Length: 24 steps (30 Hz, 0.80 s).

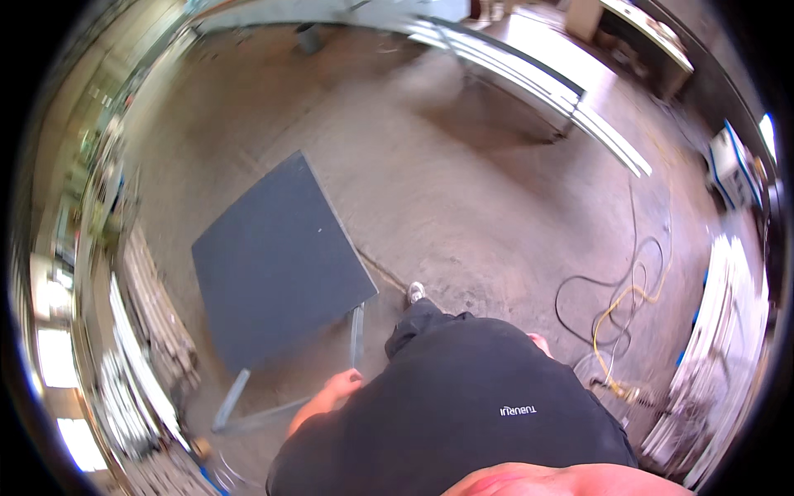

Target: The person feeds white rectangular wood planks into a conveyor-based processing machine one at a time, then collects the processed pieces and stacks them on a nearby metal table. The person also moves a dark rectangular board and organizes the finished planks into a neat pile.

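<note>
My left hand (342,383) hangs beside my body with its fingers curled in, and nothing shows in them. Nearest to it is a table with a dark grey square top (281,256) and a grey metal frame, whose leg (356,337) stands just beyond the hand without visible contact. My right hand (540,343) shows only as a small patch past the edge of my black shirt. Its fingers are hidden by my body, so what it holds, if anything, cannot be seen.
White bars (529,74) lie on a stand at the far right. Black and yellow hoses (616,306) coil over the floor to my right. Stacks of long white profiles (715,331) line the right side, wooden lengths (157,306) the left. A grey bucket (308,38) stands far off.
</note>
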Each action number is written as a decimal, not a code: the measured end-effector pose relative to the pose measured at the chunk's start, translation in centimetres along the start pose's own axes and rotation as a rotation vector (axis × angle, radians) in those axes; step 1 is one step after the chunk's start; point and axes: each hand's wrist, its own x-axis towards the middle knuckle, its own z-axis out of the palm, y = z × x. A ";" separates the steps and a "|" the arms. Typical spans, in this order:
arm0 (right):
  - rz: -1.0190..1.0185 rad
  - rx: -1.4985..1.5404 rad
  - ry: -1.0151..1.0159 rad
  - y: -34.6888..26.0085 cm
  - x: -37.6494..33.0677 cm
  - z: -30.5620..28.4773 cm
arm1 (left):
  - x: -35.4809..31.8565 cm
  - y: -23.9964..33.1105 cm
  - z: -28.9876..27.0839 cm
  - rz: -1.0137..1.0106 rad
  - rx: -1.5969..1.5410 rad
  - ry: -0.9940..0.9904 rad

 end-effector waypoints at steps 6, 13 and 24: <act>-0.272 -0.450 -0.257 -1.4 8.4 -3.3 | -10.4 1.9 5.6 -0.035 0.038 0.076; 0.149 -0.243 -0.170 -16.6 13.5 -5.2 | -11.4 2.0 9.6 -0.500 0.046 0.022; 0.078 -0.024 -0.037 -33.7 20.4 0.4 | 32.2 15.0 -17.0 0.116 0.562 0.356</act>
